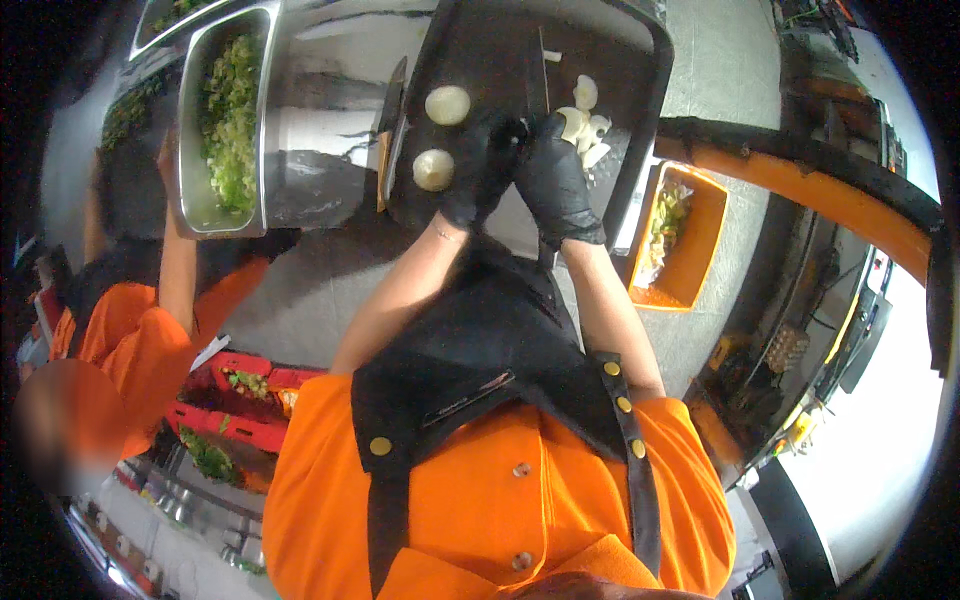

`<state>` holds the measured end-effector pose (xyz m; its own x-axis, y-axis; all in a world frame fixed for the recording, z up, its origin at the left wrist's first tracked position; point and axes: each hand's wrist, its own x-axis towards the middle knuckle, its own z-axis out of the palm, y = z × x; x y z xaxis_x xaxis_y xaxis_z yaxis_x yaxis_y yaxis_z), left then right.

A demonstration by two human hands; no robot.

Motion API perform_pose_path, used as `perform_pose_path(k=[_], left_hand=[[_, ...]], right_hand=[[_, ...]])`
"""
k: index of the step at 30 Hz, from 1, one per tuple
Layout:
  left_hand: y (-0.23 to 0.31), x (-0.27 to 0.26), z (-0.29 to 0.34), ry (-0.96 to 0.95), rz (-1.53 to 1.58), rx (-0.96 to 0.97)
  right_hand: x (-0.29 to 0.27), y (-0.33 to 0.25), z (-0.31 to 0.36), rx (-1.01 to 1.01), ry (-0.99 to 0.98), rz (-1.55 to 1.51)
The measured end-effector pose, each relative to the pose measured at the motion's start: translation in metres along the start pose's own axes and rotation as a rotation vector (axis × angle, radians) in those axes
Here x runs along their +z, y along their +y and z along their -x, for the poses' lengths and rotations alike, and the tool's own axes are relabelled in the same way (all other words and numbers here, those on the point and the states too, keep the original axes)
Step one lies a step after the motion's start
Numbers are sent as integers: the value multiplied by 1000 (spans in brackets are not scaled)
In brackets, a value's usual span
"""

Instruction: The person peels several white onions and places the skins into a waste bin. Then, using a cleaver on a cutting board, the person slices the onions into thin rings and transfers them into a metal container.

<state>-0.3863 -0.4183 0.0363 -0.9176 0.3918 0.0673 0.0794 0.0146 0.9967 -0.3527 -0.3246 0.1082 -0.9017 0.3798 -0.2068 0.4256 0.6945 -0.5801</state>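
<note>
Both my hands wear black gloves and meet over a dark tray (pixel 640 60). My right hand (pixel 558 180) is closed around the handle of a knife (pixel 538 75), whose blade points away from me. Close beside it on the left, my left hand (pixel 485 165) is bent inward with its fingers closed; what they hold is hidden. Pale cut onion pieces (pixel 590 135) lie right of the blade, some against my right hand. Two whole peeled onions, a far one (pixel 447 105) and a near one (pixel 433 170), sit left of my left hand.
A second knife (pixel 392 100) lies along the tray's left side. Farther left stands a metal container (pixel 258 130) of chopped greens, with a co-worker (pixel 140 350) beside it. An orange bin (pixel 712 245) with scraps is at right. Red crates (pixel 240 430) sit behind left.
</note>
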Motion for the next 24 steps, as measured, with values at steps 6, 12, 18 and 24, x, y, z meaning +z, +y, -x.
perform_pose_path(k=[6,12,18,24], left_hand=[[3,10,-10,-15,-444,99],[38,38,-34,-195,-755,461],[57,39,-49,-276,-49,-62],[17,3,-44,62,-104,22]], right_hand=[[-61,60,-54,22,-24,-199],[-108,64,-50,260,69,-649],[-107,48,-28,290,209,-733],[-10,62,19,121,137,-663]])
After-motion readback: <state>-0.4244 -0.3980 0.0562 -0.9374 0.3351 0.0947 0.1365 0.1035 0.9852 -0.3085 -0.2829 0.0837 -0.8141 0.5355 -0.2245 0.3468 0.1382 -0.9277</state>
